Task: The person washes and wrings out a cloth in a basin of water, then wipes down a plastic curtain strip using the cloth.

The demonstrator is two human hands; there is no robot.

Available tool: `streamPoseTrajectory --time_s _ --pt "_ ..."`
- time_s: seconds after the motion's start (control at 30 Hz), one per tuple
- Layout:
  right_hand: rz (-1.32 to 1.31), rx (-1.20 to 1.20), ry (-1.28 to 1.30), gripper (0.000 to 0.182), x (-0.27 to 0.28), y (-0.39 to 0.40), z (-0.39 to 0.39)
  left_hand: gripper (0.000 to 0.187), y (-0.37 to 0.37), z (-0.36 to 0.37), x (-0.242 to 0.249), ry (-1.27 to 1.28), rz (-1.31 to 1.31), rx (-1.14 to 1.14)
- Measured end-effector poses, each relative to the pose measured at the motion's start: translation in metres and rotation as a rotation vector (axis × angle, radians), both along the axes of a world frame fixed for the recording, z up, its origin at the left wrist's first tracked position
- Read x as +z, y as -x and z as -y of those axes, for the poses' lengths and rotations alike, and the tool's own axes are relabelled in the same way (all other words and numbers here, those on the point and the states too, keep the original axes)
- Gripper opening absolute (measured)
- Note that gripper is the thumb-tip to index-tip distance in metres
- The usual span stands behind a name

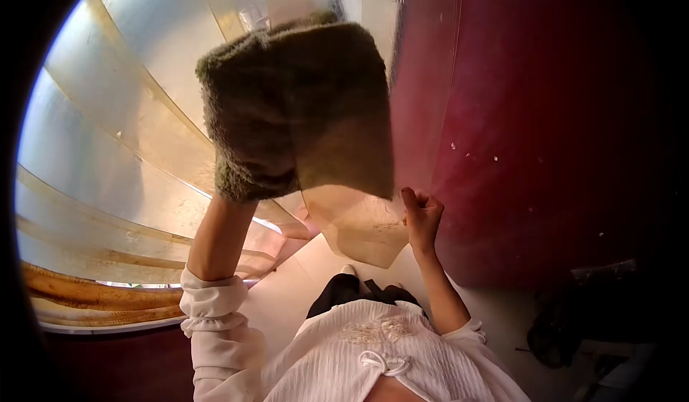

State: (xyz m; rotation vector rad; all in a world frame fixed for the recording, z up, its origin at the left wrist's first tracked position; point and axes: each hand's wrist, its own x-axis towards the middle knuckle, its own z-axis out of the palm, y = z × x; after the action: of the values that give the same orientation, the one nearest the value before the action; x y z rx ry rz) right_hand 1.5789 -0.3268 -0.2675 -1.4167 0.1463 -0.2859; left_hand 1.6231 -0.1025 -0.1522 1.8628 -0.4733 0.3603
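Observation:
A dark, fuzzy grey-green cloth (251,108) is spread out in the upper middle, against a translucent plastic strip (366,230). My left forearm (222,240) reaches up to the cloth's lower left corner, and the cloth hides my left hand and its fingers. The cloth's right part looks smooth and hazy. Just below and right of the cloth, my right hand (422,215) is raised with its fingers closed in a pinch at the right edge of the plastic strip.
More translucent strips (143,136) hang in a curve on the left. A dark red wall (531,144) with small pale specks fills the right side. Pale floor (287,294) shows around my feet. Dark objects (556,330) lie at the lower right.

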Motion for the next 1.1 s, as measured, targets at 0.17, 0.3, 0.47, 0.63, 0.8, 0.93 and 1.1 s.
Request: streamPoseTrajectory --time_s 0.17,0.3,0.47,0.63,0.8,0.93,1.1 --pt "0.0 0.105 -0.049 0.041 -0.006 0.012 0.025 0.028 0.0 0.047 0.082 0.375 -0.351 -0.008" --pt "-0.093 0.135 0.009 0.043 -0.021 0.005 0.085 0.022 0.019 0.088 -0.024 0.411 -0.49 -0.187" --pt "-0.089 0.39 0.026 0.038 -0.042 0.021 0.138 0.034 0.086 0.112 -0.163 0.253 -0.872 -0.124" --pt "-0.161 0.496 0.053 0.031 -0.078 0.061 0.17 0.048 0.169 0.165 -0.238 0.361 -0.858 -0.035" --pt "-0.422 0.667 0.057 0.022 -0.134 0.125 0.201 0.042 0.251 0.19 -0.316 0.309 -0.986 -0.121" --pt "-0.493 0.719 0.087 0.024 -0.139 0.173 0.205 0.042 0.309 0.195 -0.345 0.35 -0.948 -0.109" --pt "-0.398 0.768 0.073 0.026 -0.136 0.223 0.183 0.044 0.374 0.176 -0.345 0.293 -0.969 -0.026"
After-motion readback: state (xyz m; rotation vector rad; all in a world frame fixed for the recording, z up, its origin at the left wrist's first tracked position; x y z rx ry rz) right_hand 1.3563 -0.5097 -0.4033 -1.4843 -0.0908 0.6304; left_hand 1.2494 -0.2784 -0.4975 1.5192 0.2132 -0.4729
